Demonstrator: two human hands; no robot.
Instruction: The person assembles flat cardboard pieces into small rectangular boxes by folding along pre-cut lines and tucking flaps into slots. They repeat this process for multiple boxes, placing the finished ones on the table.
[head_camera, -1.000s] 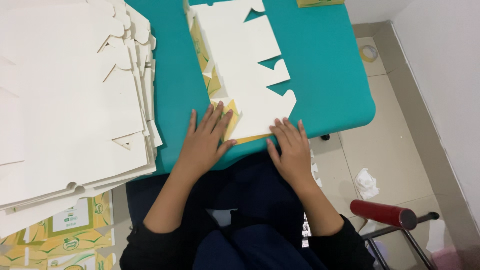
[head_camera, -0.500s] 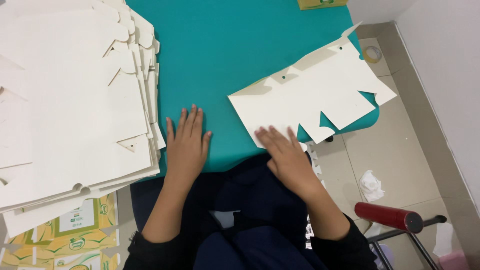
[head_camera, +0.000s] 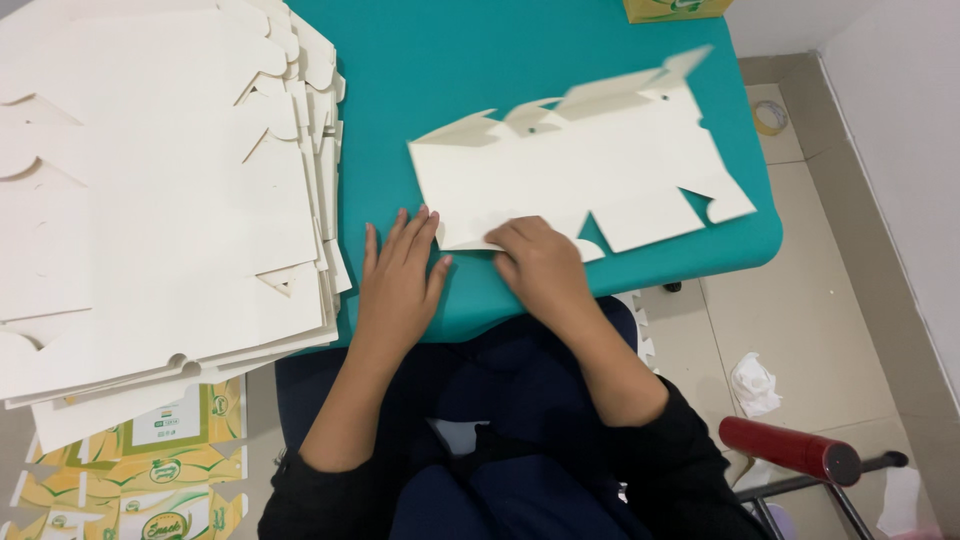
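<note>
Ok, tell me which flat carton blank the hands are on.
The single white blank lying alone mid-table: right hand rests on its near edge, left hand touches its corner. The others sit stacked at left.

Thing: I am seeing a flat, unfolded carton blank (head_camera: 590, 170), plain cream side up.
Shape: notched flaps are sticking out along both long edges.
Place: it is lying on the teal table, its near edge reaching the table's front edge.

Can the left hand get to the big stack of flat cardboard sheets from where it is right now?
Probably yes. The left hand lies flat on the teal table, right beside the stack of sheets, with nothing between them.
</note>
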